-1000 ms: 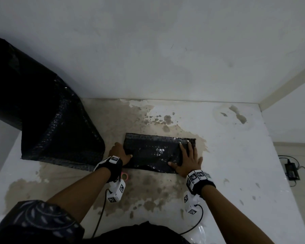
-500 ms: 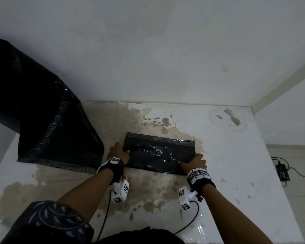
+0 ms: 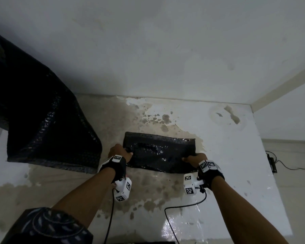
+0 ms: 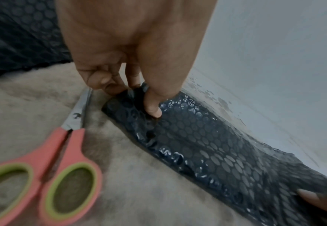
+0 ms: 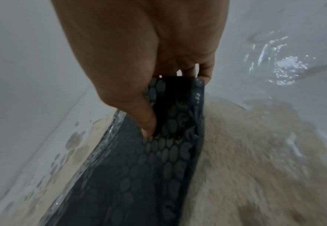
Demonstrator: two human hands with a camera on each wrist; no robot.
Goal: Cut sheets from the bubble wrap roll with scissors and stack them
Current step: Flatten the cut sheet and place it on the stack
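left hand point(image 3: 120, 153): fingers point(image 4: 152, 105) curled tight, thumb on top, pinching the left end of the cut sheet point(image 3: 159, 152). Wrist view shows the sheet bunching a bit under the thumb.
right hand point(image 3: 194, 159): same deal on the right end, near corner. Thumb point(image 5: 146, 120) presses down on top, the other fingers tuck under the edge, so it's a proper pinch.
arms: both reach forward from the bottom of the head view, roughly parallel, knuckles up, wrists low over the desk point(image 3: 236, 164). Each wrist has a black strap with a white camera block and a cable.
sheet: black bubble wrap, lying mid-desk between the two hands, far edge still down on the desk, near edge held.
roll point(image 3: 42, 124): big black bubble wrap hanging down at the left and spreading onto the desk, just beside the left hand, not touching the sheet.
scissors point(image 4: 62, 152): pink handles, green inner rings, blades closed, flat on the desk right by the left hand. Hidden under the wrist in the head view.
desk: white top with big brownish stains, wall right behind it.
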